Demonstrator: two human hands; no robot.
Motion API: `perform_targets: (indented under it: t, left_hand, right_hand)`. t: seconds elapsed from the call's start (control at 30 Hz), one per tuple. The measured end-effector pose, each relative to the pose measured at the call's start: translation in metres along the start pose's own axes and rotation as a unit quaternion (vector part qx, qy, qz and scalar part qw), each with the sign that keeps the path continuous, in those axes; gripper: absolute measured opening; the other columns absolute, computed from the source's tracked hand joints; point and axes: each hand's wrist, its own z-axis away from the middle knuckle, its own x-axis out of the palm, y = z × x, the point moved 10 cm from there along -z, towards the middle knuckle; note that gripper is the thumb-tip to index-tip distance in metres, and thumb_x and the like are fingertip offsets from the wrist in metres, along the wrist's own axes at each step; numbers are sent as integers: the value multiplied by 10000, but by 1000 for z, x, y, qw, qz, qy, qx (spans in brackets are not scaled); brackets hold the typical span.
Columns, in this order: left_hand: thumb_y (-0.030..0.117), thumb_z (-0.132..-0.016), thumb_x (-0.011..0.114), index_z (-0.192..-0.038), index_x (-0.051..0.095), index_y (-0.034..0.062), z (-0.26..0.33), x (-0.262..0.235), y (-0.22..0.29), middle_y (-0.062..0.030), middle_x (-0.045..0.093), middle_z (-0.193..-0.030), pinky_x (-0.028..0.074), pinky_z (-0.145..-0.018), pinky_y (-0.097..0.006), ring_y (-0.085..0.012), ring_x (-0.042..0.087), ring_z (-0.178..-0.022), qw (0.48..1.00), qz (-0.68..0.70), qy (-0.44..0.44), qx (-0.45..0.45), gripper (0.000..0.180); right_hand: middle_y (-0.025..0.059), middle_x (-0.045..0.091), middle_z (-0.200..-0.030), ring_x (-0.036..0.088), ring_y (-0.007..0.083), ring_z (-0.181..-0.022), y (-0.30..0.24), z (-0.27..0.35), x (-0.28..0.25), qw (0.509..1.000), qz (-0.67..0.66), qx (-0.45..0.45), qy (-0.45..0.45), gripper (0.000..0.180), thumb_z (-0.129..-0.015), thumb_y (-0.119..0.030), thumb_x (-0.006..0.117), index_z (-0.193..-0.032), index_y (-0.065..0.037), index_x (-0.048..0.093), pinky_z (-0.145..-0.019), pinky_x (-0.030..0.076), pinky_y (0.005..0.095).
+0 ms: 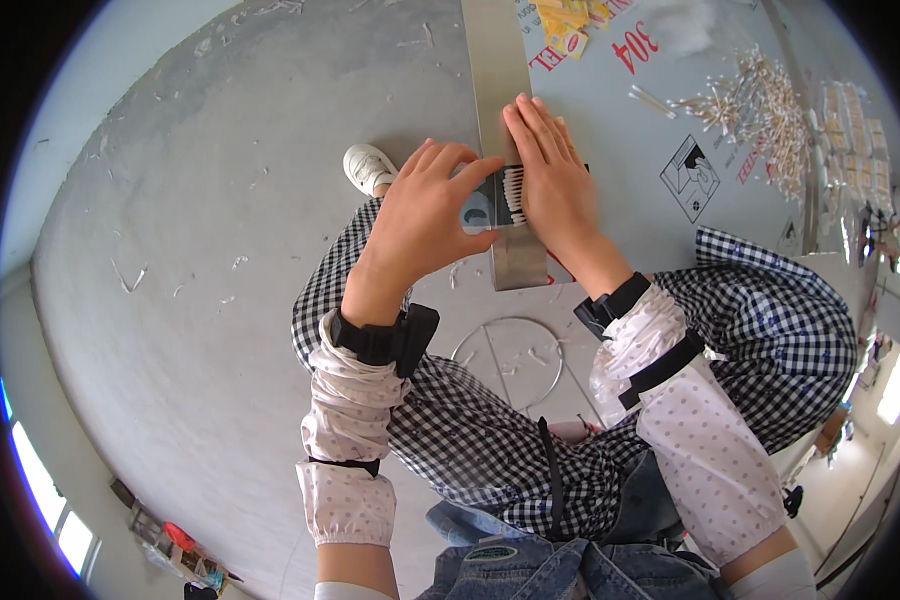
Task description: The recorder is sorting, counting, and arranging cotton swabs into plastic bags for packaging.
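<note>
A small clear plastic packet [476, 210] with a dark end sits at the near edge of the metal table [640, 150]. My left hand [420, 215] curves around it, thumb and fingertips at its two opposite sides. A short row of white-tipped cotton swabs [513, 195] lies side by side at the packet's mouth. Flat over the rest of that row rests my right hand [558, 190], fingers stretched out and together, pointing away from me. Its palm hides most of the swabs and the dark piece under them.
A large heap of loose cotton swabs [770, 120] spreads on the table to the right. Beyond it are rows of filled packets [852, 150]. Yellow packaging pieces [567, 25] lie at the far side. A round metal stool base [510, 360] stands below, on a floor [220, 200] with scattered scraps.
</note>
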Motion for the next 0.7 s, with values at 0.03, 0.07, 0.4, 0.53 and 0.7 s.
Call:
perform_targets:
  t: [0.03,0.07,0.4,0.53,0.7]
  left_hand:
    - [153,-617,870,-1200,660,75,1,0,0,-95,630,-1164,405,-1134,-468,-318,593,-1121,1000,0,0,0,625]
    - [156,-622,867,-1200,659,73,2,-1,0,-95,629,-1160,409,-1131,-466,-320,597,-1114,1000,6,15,0,621]
    - [162,-605,854,-1163,666,50,6,-4,9,-96,622,-1110,491,-1012,-447,-300,602,-1090,996,-34,69,33,599]
    - [149,-595,848,-1158,663,49,5,0,5,-98,614,-1111,504,-963,-431,-302,598,-1066,997,2,73,24,601]
    - [128,-593,834,-1183,661,72,12,4,-8,-104,598,-1135,503,-929,-420,-318,583,-1069,993,73,92,-2,617]
  right_hand:
    - [130,478,-1503,443,284,-1406,0,0,0,1000,0,0,0,508,-942,-3,464,-1448,-55,467,-1163,377,443]
    - [127,479,-1503,444,281,-1406,0,0,-1,1000,-2,0,5,511,-940,1,464,-1448,-55,468,-1163,378,442]
    - [122,475,-1507,441,275,-1409,-1,0,-3,1000,4,1,2,514,-945,15,452,-1453,-53,466,-1166,375,435]
    - [125,471,-1510,437,280,-1411,0,0,-4,1000,7,1,0,518,-943,15,452,-1457,-48,459,-1167,372,439]
    - [136,467,-1509,437,296,-1409,-4,2,-4,1000,0,-10,-7,517,-939,16,452,-1453,-35,456,-1164,375,450]
